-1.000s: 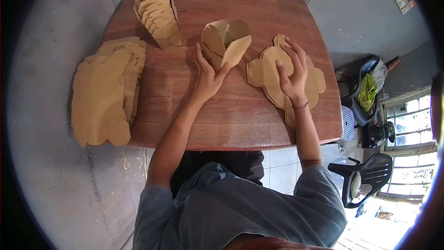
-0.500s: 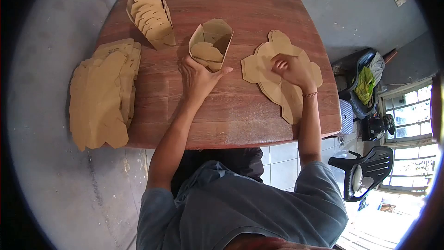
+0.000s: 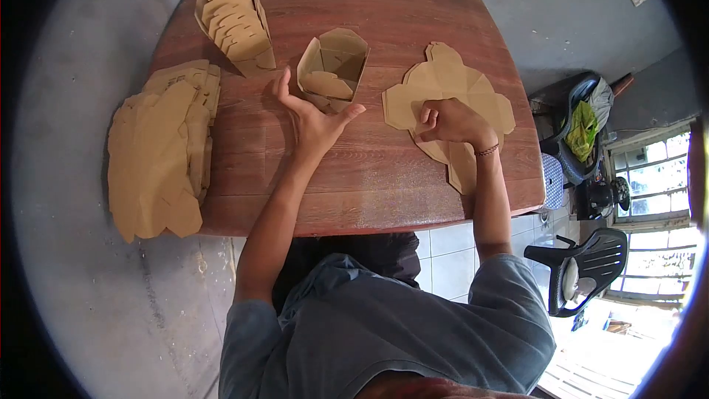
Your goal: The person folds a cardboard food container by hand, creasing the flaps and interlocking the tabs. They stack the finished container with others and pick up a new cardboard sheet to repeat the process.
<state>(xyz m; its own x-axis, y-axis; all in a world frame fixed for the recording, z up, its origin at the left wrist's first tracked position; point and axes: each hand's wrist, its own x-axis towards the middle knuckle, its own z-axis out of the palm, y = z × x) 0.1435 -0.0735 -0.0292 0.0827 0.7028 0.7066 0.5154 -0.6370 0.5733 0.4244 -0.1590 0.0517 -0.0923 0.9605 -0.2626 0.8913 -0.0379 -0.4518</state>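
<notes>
An open-topped folded cardboard box (image 3: pixel 329 85) stands near the middle of the table. My left hand (image 3: pixel 317 124) is at its near side, thumb and fingers spread wide; whether it still touches the box I cannot tell. Flat cardboard box blanks (image 3: pixel 450 77), cross-shaped with creased flaps, lie stacked on the right. Over the near part of that stack is my right hand (image 3: pixel 459 123), its fingers curled in, with nothing visible in them.
Nested folded boxes (image 3: pixel 240 29) lie at the back left of the wooden table (image 3: pixel 317 199). A thick pile of flat cardboard (image 3: pixel 151 159) lies at the left edge. To the right are a black plastic chair (image 3: pixel 594 266) and a green bag (image 3: pixel 583 131).
My left hand's fingers have come away from the box's left side and spread. My right hand has shifted slightly left and nearer over the blanks, fingers still curled.
</notes>
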